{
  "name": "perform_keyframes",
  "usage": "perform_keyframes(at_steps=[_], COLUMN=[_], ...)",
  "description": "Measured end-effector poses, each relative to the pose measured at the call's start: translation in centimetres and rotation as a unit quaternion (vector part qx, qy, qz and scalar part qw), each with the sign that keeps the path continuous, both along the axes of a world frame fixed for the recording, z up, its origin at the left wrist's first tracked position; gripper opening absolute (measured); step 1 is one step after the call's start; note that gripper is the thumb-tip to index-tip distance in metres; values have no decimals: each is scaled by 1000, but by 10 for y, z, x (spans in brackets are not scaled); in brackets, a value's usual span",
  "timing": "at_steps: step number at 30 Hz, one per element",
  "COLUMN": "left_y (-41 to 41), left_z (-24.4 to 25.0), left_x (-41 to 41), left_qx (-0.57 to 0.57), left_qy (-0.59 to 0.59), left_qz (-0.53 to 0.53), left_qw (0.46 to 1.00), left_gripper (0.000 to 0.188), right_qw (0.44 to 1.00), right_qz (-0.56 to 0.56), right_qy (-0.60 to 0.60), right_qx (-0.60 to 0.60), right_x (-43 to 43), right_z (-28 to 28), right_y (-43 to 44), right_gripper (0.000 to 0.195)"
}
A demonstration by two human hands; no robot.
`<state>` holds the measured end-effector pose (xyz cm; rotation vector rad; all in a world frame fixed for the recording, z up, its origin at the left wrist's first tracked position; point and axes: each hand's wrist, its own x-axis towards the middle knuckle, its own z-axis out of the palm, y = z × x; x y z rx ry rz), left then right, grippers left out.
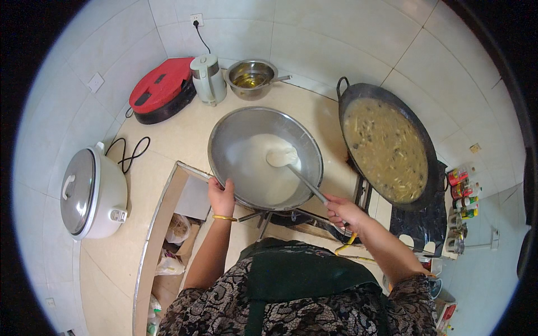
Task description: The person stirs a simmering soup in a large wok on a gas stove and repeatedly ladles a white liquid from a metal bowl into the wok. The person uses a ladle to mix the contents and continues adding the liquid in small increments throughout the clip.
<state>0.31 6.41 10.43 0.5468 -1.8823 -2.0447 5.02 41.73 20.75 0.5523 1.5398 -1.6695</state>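
Note:
A wide metal basin [227, 143] stands before me, holding a milky white liquid [252, 176]. My left hand [221, 195] grips the basin's near left rim, thumb on top. In my right hand [342, 211] is the handle of a metal ladle [309, 183], which reaches over the basin's right rim. The ladle's bowl lies in the white liquid near the middle and looks coated or filled with it. To the right, a large black wok [429, 168] with loop handles is full of a brownish soup [382, 147] containing pale strips and dark pieces.
Behind the basin are a steel bowl [252, 93] of yellow liquid with a utensil, an electric kettle [209, 82] and a red-lidded appliance [162, 86]. A rice cooker [101, 193] stands left, near a loose black cord [134, 157]. Several bottles [460, 189] line the right side.

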Motion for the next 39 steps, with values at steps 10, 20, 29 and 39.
perform_keyframes(at_steps=[10, 20, 29, 39], left_y=[-13, -34, -49, -46], left_z=[-16, -49, -77, -98], left_x=[5, 2, 5, 7], left_qx=[-3, 15, 37, -3], left_qy=[-5, -15, -17, -29], left_qz=[-4, -3, -1, -9], left_qw=[1000, 1000, 999, 1000], left_gripper=[15, 15, 14, 20], right_qw=[999, 999, 999, 999], right_qz=[0, 6, 11, 6], right_qy=[47, 34, 32, 31], right_qx=[-25, -39, -14, -25], right_x=[18, 36, 52, 62], right_z=[5, 86, 122, 145], right_y=[-10, -5, -1, 5], right_gripper=[53, 55, 55, 54])
